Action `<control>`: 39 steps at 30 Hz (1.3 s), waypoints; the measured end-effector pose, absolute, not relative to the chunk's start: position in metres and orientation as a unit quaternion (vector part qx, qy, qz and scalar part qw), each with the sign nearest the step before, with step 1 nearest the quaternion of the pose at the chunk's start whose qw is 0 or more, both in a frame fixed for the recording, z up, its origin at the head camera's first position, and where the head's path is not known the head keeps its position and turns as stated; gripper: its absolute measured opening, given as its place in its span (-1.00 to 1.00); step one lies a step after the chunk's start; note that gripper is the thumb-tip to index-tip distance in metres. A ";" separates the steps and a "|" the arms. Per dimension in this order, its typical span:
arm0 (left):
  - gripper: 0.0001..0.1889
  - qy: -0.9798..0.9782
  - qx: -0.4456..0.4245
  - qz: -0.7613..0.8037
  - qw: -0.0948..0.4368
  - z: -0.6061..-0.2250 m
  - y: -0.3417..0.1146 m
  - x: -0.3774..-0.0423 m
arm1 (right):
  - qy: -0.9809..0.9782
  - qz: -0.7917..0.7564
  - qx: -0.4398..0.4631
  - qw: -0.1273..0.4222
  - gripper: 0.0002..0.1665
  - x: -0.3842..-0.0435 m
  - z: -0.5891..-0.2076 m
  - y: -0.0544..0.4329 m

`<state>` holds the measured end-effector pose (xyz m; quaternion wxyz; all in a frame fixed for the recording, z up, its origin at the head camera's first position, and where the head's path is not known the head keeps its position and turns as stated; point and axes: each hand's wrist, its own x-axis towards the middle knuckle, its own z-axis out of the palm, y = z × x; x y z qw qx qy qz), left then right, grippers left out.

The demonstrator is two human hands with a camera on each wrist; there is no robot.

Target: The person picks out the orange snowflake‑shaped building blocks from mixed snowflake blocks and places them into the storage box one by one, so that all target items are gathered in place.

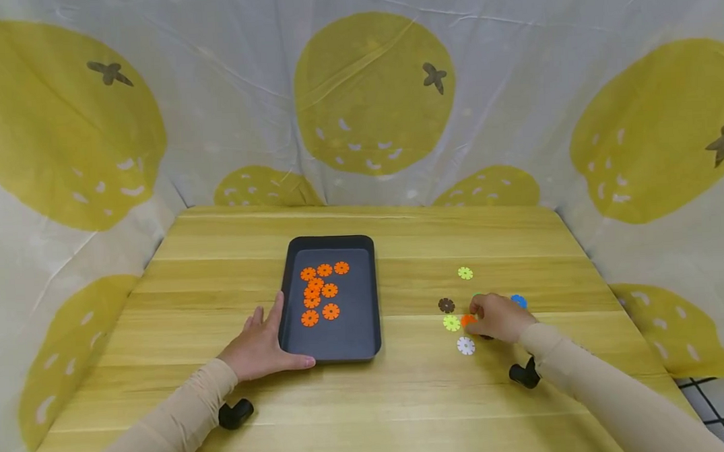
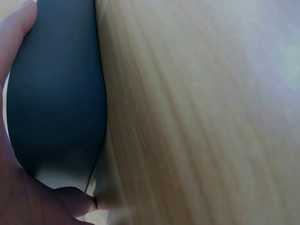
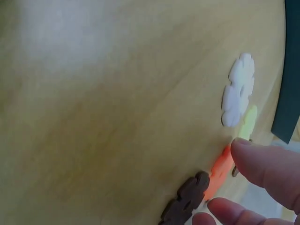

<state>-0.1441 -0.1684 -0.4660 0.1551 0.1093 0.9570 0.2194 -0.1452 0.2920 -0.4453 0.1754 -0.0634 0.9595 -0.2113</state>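
Observation:
A dark grey baking pan (image 1: pixel 357 320) lies on the table with several orange notched plastic discs (image 1: pixel 331 311) in its left half. My left hand (image 1: pixel 258 345) rests spread at the pan's near left corner, fingers along the side and thumb at the front edge. To the right, my right hand (image 1: pixel 501 316) reaches down to the tabletop, thumb and fingers at opposite edges of an orange disc (image 3: pixel 220 171). Around it lie a white disc (image 1: pixel 465 345), a yellow-green disc (image 1: pixel 451 323) and a dark brown disc (image 3: pixel 185 199). Part of a green disc hides behind the fingers.
Farther out on the wooden table (image 1: pixel 406 406) are another yellow-green disc (image 1: pixel 465 273), a brown disc (image 1: pixel 446 305) and a blue disc (image 1: pixel 519 301). A lemon-print cloth (image 1: pixel 374 90) hangs along the back and sides. Black wrist-camera parts (image 1: pixel 235 414) jut below the sleeves.

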 end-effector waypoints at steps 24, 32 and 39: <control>0.59 0.957 0.107 0.220 0.157 -0.466 -0.169 -0.144 | 0.964 -0.205 -0.045 0.164 -0.67 -0.150 -0.448 0.285; 0.60 0.956 0.109 0.224 0.153 -0.468 -0.170 -0.143 | 0.952 -0.246 -0.043 0.175 -0.75 -0.151 -0.447 0.285; 0.60 0.956 0.112 0.225 0.149 -0.467 -0.169 -0.145 | 0.931 -0.299 -0.099 0.183 -0.77 -0.165 -0.429 0.278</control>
